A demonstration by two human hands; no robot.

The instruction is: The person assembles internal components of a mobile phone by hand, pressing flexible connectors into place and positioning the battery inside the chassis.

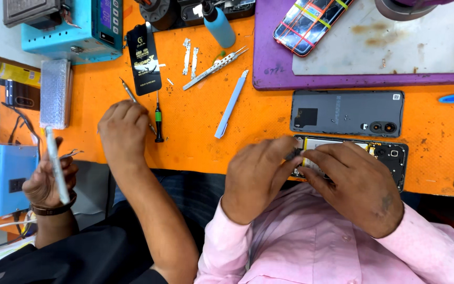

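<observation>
Both hands (311,176) pinching at opened phone (390,155), its innards exposed, grey back cover (347,112) just beyond

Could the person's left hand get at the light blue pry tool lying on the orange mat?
Probably yes. The left hand is busy on the opened phone, but bare orange mat lies between it and the pry tool; nothing blocks the way.
</observation>
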